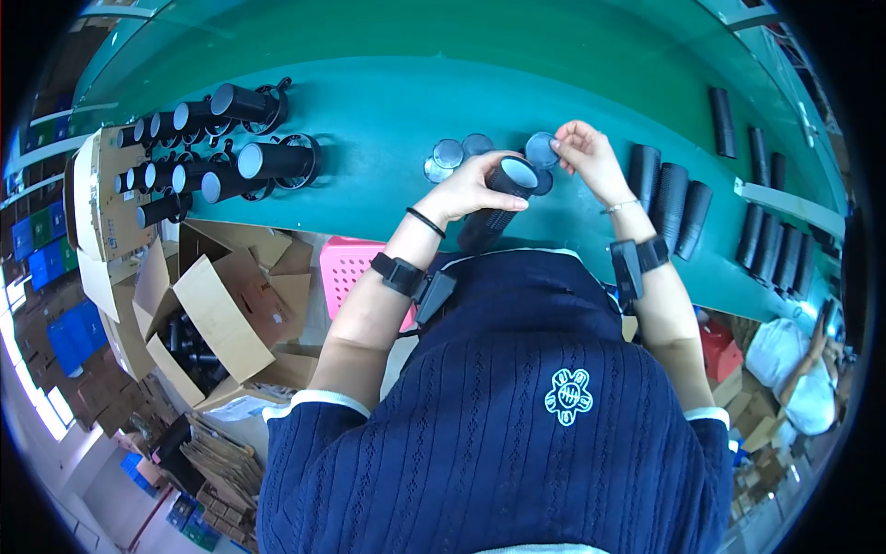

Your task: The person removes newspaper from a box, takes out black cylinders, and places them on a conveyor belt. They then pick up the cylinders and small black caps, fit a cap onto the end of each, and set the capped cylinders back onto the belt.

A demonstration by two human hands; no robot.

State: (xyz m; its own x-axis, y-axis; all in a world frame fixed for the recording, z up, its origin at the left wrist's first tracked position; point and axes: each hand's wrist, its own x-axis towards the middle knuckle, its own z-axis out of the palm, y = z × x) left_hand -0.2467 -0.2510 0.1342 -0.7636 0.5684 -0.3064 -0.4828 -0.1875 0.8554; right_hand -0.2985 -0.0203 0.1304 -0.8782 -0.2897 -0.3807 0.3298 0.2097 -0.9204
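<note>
Navy shirt [480, 443], then a black tube [483, 229] tilted over the green table [383, 120].
Left hand [469, 187], fingers curled, wraps it; right hand [591, 164] pinches a clear disc [539, 150] by its rim, so a weak hold might drop it near loose discs [448, 152].

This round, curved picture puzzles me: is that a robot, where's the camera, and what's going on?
There's no robot here: these are a person's own bare hands. A wide fisheye camera on their head looks down, which is why straight edges bend. Black devices are strapped to both forearms.

The left hand grips a dark cylinder, its pale round end facing up. The right hand holds a round disc by its edge.

On the green table, more discs lie near the hands, rows of black cylinders stretch to the left, and dark tubes lie to the right.
</note>
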